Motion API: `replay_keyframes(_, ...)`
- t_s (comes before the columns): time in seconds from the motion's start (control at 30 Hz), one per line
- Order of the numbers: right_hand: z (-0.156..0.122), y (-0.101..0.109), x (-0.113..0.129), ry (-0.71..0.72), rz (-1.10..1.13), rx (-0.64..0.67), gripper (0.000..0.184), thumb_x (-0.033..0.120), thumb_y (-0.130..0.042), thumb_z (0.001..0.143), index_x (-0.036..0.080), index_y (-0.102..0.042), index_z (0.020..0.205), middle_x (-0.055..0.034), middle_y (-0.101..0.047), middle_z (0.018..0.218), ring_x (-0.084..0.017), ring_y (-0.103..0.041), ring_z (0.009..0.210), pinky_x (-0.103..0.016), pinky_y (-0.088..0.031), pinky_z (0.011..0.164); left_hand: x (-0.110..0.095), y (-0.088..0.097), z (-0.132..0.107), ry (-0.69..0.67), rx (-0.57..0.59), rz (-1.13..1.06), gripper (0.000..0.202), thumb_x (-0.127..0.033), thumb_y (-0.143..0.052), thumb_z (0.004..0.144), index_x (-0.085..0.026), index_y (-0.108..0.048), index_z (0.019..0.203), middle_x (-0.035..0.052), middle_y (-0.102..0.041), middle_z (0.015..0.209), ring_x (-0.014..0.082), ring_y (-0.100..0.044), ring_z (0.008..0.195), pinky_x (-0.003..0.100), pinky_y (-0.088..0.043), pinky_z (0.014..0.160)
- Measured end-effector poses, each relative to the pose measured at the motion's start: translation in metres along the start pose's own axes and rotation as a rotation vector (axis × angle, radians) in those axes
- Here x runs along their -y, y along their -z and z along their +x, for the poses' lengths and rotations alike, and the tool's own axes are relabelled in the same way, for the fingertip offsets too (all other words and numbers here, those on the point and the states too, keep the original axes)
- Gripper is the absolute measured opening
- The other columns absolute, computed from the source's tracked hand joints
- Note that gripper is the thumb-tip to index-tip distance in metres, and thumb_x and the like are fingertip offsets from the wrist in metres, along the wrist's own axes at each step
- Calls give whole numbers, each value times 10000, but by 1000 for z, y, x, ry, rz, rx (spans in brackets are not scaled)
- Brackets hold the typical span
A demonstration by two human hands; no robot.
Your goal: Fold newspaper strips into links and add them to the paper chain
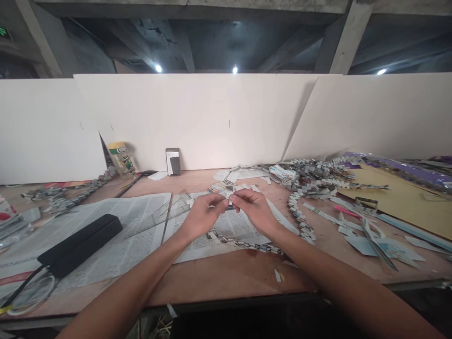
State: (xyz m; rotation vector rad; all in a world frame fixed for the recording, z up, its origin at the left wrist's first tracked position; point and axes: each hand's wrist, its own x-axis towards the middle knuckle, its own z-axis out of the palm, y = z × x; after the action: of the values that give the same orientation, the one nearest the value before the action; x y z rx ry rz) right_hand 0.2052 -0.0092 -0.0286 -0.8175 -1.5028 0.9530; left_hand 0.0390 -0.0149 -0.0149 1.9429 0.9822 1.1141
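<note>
Holds a small paper piece (229, 194) between the left hand (208, 211) and the right hand (254, 207), right at the fingertips, in the narrow space between the two thumbs. Pinches from both sides, thumb against forefinger on each hand, leaving hardly any gap within either pinch and very little between the hands. Curls the other fingers loosely inward behind the pinch. Covers part of the paper piece with the thumbs and leaves only a pale bit exposed above; too small to tell its exact folds.

Raises both hands a little above the newspaper (141, 242), near the middle of the table (212, 282). Just below the hands, on the near side, shows a folded-paper chain (243, 244) stretched across newspaper toward the right forearm; cannot tell whether joined to the paper piece. Beside the left hand, shows a clear set square (155, 220) flat on the newspaper, and farther left a long black case (83, 242).

Beyond the hands, shows a phone (173, 161) upright against the white panel (197, 117). To the right of the hands, well apart, shows a heap of folded-paper chains (314, 176), and nearer, scissors (374, 238) among paper scraps (362, 246).
</note>
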Motion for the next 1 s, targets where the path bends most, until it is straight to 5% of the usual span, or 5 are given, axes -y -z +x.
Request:
replay_keyframes(0.53, -5, -4, 12, -86, -97, 212, 228, 371, -607, 767, 176, -532, 674, 31, -506, 588, -109, -466, 573, -257, -362, 565, 1, 0, -1, 29, -42, -58, 149, -223, -464, 789, -181, -476, 647, -22, -521, 615, 148, -541, 660, 274, -416, 641)
replay_keyframes(0.7, -3, -3, 3, -78, -41, 73, 294, 406, -645, 738, 183, -491, 623, 42, -488, 510, -104, -444, 505, -261, -352, 525, 2, 2, -2, 13, 60, 7, 133, -243, -506, 781, -172, -545, 675, -15, -554, 631, 134, -525, 620, 258, -408, 590)
replay_keyframes(1.0, -8, -13, 1, -32, 21, 17, 200, 348, -635, 752, 190, -543, 833, -7, -596, 717, -118, -538, 573, -272, -442, 557, 5, -5, 2, 127, -92, -605, 181, -315, -643, 760, -142, -589, 763, 13, -595, 676, 122, -574, 648, 268, -491, 637)
